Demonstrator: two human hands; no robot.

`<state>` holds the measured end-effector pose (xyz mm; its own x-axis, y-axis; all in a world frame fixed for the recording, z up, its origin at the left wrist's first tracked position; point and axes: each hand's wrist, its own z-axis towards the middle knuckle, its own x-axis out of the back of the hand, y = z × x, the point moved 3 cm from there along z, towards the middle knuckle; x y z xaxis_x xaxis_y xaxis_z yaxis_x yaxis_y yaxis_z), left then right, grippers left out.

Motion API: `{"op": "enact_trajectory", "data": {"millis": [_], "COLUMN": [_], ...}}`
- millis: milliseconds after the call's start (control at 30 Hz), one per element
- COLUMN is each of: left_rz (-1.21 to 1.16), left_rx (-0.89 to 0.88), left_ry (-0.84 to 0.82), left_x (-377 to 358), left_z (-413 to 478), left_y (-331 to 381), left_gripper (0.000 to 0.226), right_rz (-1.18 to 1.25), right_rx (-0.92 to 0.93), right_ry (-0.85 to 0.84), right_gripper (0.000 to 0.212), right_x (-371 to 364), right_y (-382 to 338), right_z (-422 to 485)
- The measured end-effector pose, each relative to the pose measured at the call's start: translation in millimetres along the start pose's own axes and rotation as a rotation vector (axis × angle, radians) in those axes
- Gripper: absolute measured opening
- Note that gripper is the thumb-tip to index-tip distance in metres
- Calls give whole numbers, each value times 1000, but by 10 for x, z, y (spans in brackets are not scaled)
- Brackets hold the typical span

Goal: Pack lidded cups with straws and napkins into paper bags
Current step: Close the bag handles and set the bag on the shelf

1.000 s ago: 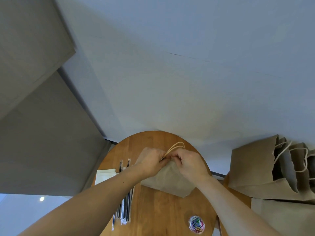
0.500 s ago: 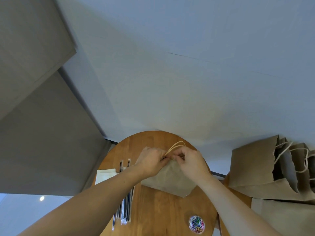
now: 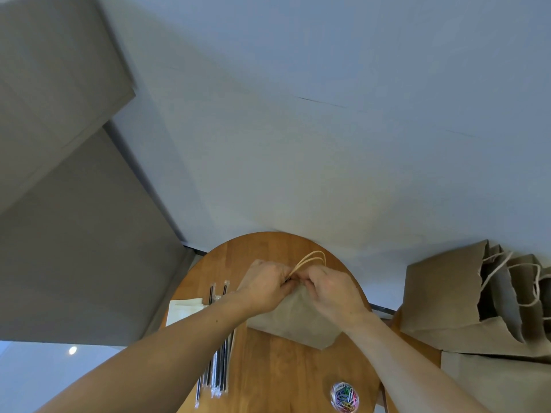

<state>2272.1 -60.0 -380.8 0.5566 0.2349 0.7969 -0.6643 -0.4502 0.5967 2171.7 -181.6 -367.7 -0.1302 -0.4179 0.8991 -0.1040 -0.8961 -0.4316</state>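
Note:
A brown paper bag stands on the round wooden table, its twine handles looping up behind my fingers. My left hand and my right hand meet at the bag's top edge, fingers curled and pinching the paper there. Black straws in clear wrappers lie left of the bag, partly under my left forearm. White napkins sit at the table's left edge. No cup is visible; the bag's inside is hidden.
A clear tub of coloured paper clips sits near the table's front right. Several more brown paper bags with twine handles stand to the right on a second surface. A pale wall rises behind the table.
My two hands have drawn slightly closer together at the bag's top edge; the bag, straws and napkins have stayed put.

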Motion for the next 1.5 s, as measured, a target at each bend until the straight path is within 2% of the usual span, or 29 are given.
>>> {"op": "enact_trajectory", "data": {"millis": [200, 333, 467, 567, 833, 967, 1067, 1200, 1500], "left_rz": [-12, -12, 2, 13, -76, -80, -109, -119, -34], "left_rx": [29, 21, 21, 43, 79, 82, 99, 84, 10], "left_ry": [-33, -6, 18, 9, -27, 10, 22, 29, 42], "left_x": [9, 6, -6, -43, 55, 68, 75, 57, 72], "left_z": [24, 19, 19, 3, 33, -17, -22, -24, 3], "left_y": [-11, 0, 6, 13, 13, -53, -53, -40, -49], "left_gripper": [20, 19, 18, 19, 13, 7, 6, 11, 22], "right_rz": [-94, -65, 65, 72, 250, 350, 347, 270, 116], "right_rx": [63, -40, -194, -224, -346, -330, -313, -268, -50], "right_ry": [-38, -117, -94, -155, 10, 6, -1, -29, -22], "right_gripper": [14, 22, 17, 17, 12, 22, 13, 7, 15], "right_x": [-39, -67, -63, -84, 0, 12, 9, -14, -19], "right_y": [61, 95, 133, 147, 135, 87, 90, 71, 6], "right_z": [24, 47, 42, 40, 82, 51, 63, 98, 137]}}
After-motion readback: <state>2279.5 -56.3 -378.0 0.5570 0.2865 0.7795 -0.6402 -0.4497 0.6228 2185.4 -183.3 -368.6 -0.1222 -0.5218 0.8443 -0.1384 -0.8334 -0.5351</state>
